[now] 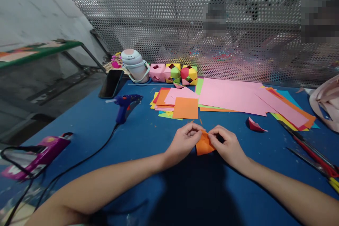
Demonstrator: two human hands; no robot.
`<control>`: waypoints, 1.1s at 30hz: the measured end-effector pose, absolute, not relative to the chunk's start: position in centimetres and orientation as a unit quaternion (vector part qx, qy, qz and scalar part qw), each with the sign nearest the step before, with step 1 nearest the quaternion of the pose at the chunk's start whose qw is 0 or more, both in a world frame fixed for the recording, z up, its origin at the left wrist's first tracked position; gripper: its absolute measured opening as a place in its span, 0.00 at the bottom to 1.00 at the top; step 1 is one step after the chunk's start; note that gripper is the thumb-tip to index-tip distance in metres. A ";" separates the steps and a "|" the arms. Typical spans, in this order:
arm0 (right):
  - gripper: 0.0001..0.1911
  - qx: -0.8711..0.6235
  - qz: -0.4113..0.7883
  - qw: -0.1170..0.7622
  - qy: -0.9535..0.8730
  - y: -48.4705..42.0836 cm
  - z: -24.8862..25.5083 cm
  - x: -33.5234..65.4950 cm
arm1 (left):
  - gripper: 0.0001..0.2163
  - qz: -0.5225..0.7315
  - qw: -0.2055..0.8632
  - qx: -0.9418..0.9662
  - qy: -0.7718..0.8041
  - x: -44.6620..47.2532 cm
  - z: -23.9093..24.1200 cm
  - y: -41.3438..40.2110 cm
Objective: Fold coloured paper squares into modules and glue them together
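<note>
A small folded piece of orange paper [203, 145] is held just above the blue table [143, 137], in front of me. My left hand [184, 141] pinches its upper left edge with curled fingers. My right hand [228, 144] pinches its right side, fingers closed on the paper. Beyond the hands lies a square orange sheet [185, 108] on a small stack of coloured squares. A folded red paper piece [254, 125] lies to the right of my right hand.
Large pink sheets [233, 95] cover coloured paper at the back right. Paper cube models [173, 73], a white bottle [134, 65] and a phone [111, 83] stand by the mesh screen. A blue glue gun [125, 104], a pink tool [39, 155] and scissors [312, 152] lie around.
</note>
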State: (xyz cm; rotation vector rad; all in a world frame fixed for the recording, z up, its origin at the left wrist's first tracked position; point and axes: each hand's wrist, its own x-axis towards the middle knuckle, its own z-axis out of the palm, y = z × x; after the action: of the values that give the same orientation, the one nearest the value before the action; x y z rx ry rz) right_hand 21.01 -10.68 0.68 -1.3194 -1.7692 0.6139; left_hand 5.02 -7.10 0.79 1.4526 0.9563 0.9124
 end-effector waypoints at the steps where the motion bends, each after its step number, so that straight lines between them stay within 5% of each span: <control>1: 0.07 -0.523 0.237 0.413 -0.706 -10.7 0.7 21.0 | 0.08 0.374 0.563 0.617 0.404 5.1 0.8 -7.1; 11: 0.06 -0.484 0.198 0.426 -0.738 -10.7 0.4 21.2 | 0.09 0.349 0.482 0.696 0.401 4.8 0.8 -6.9; 33: 0.07 -0.496 0.183 0.419 -0.738 -10.0 0.2 22.4 | 0.08 0.355 0.509 0.647 0.442 5.0 1.0 -6.8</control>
State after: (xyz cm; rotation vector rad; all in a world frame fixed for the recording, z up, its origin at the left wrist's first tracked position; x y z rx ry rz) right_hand 22.40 -10.04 0.18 -1.2439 -1.8521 0.4584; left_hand 4.98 -6.77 0.98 1.5589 1.0656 0.8549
